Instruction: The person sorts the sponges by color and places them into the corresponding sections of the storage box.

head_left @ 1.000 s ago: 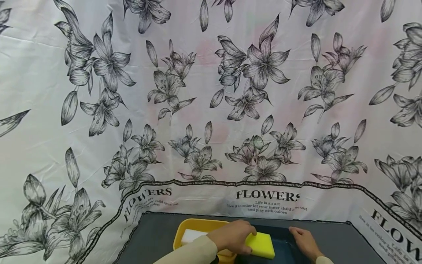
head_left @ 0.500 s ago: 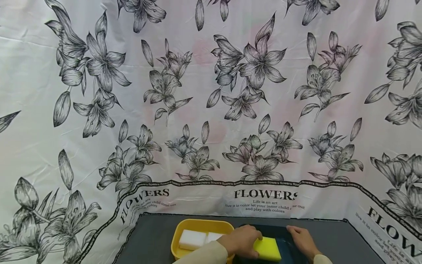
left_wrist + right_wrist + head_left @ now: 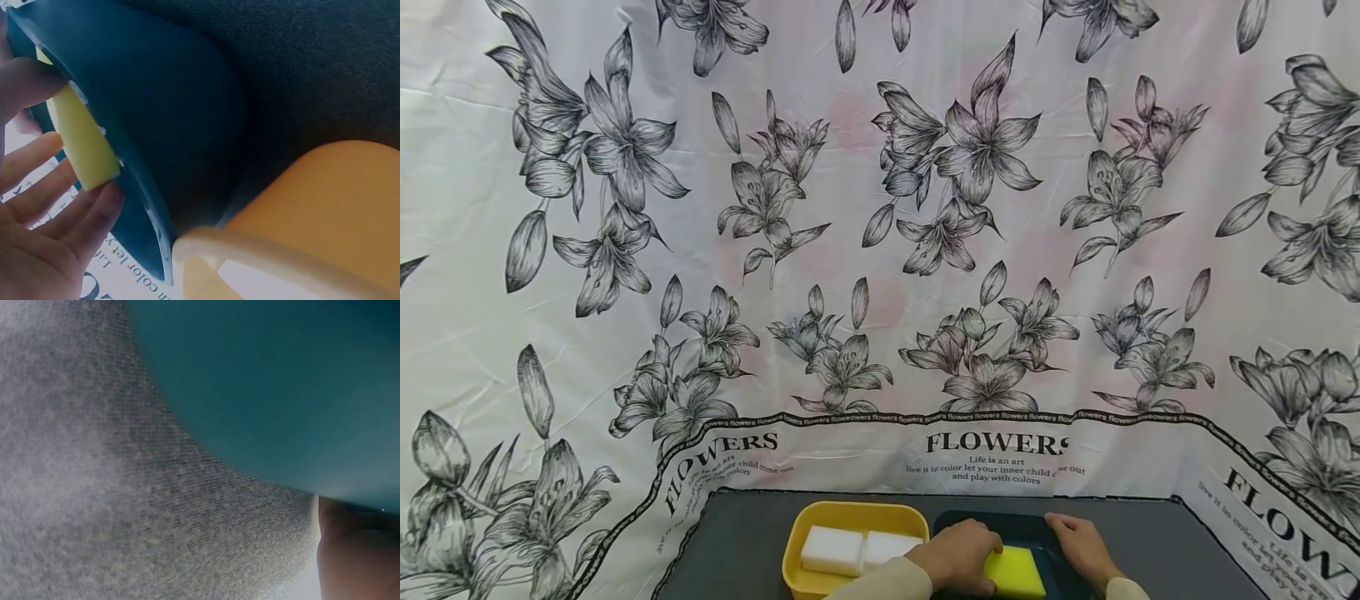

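My left hand (image 3: 962, 558) pinches a yellow sponge (image 3: 1018, 573) between thumb and fingers, inside the opening of a dark blue bin (image 3: 992, 522). In the left wrist view the sponge (image 3: 84, 140) is tilted, just within the bin's rim, thumb on one side and fingers on the other. At the bin's right side, my right hand (image 3: 1082, 546) grips the rim. The right wrist view shows the bin's outer wall (image 3: 269, 381) close up, with part of the right hand (image 3: 362, 562) at its edge.
Left of the blue bin, close beside it, stands a yellow bin (image 3: 857, 508). Two white sponge-like blocks (image 3: 831, 550) lie side by side in it. Both bins rest on a dark grey surface (image 3: 737, 533), with a flower-printed curtain (image 3: 865, 450) behind.
My left hand has moved right with the yellow sponge, from between the bins to farther over the blue one, uncovering the white blocks. The right hand stays at the rim. The head view shifts slightly.
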Motion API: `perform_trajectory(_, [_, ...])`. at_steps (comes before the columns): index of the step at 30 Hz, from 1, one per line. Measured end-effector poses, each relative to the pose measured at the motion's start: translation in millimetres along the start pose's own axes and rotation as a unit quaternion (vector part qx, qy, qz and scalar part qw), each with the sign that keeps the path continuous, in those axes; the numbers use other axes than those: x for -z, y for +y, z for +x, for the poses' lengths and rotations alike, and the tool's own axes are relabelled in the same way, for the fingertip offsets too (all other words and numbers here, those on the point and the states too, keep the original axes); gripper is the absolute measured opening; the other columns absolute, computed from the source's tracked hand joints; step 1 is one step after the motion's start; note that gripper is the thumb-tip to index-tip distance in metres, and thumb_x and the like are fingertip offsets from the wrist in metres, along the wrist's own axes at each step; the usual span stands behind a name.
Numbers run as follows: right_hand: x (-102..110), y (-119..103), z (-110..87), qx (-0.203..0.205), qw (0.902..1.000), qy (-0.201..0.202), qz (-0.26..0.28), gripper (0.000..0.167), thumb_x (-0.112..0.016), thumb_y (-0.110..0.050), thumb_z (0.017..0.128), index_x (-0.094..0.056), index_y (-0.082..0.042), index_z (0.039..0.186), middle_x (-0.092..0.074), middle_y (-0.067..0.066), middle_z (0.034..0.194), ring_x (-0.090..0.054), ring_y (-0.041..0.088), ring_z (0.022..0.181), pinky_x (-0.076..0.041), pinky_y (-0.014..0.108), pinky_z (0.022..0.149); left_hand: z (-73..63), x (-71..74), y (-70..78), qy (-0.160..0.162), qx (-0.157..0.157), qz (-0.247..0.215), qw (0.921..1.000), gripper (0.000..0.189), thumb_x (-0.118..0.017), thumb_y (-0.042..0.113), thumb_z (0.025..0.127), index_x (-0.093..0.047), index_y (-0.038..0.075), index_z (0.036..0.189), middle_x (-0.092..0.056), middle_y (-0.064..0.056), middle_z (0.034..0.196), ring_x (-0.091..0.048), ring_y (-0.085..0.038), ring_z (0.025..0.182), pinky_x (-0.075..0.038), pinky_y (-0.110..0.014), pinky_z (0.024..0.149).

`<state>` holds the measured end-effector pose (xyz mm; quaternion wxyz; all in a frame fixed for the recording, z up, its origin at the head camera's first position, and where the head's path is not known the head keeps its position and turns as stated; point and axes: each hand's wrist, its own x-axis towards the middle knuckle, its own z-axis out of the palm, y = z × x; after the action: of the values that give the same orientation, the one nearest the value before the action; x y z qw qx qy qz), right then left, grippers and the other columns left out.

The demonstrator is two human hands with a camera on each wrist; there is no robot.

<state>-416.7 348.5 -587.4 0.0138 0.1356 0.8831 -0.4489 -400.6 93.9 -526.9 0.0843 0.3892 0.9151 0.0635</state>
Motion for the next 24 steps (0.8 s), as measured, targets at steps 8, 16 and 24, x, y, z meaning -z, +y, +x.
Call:
perform_trajectory(8, [-3, -2, -1.7, -0.016, 0.9998, -0.008, 0.007, 0.059, -0.051, -0.038, 0.114, -0.06, 0.01, 0.146, -0.053, 0.038, 0.154, -0.052, 0.059, 0.138, -0.044, 0.073, 0.112, 5.2, -6.2, 6.6, 0.004, -0.01, -0.026, 0.9996, 0.037, -0.087, 0.034, 0.095, -0.078, 0.023, 0.13, -0.074, 0.014, 0.111, -0.058, 0.003, 0.088, -0.055, -0.019, 0.089])
perform_trajectory(16, [-2, -3, -3.3, -0.027, 0.9995, -0.01, 0.009, 0.055, -0.051, -0.036, 0.114, -0.061, 0.009, 0.145, -0.052, 0.038, 0.153, -0.054, 0.058, 0.135, -0.044, 0.074, 0.111, 11.6, -9.6, 11.3, 0.001, -0.009, -0.044, 0.999, 0.04, -0.087, 0.032, 0.095, -0.077, 0.022, 0.133, -0.075, 0.013, 0.114, -0.059, 0.004, 0.089, -0.057, -0.022, 0.089])
perform_trajectory(24, [1, -3, -3.1, -0.022, 0.9997, -0.008, 0.003, 0.057, -0.051, -0.036, 0.114, -0.059, 0.011, 0.146, -0.053, 0.038, 0.152, -0.054, 0.059, 0.136, -0.045, 0.072, 0.111, 22.0, -15.8, 15.6, 0.011, -0.013, -0.04, 0.9991, 0.041, -0.089, 0.034, 0.095, -0.077, 0.023, 0.132, -0.075, 0.013, 0.116, -0.06, 0.005, 0.091, -0.055, -0.018, 0.09])
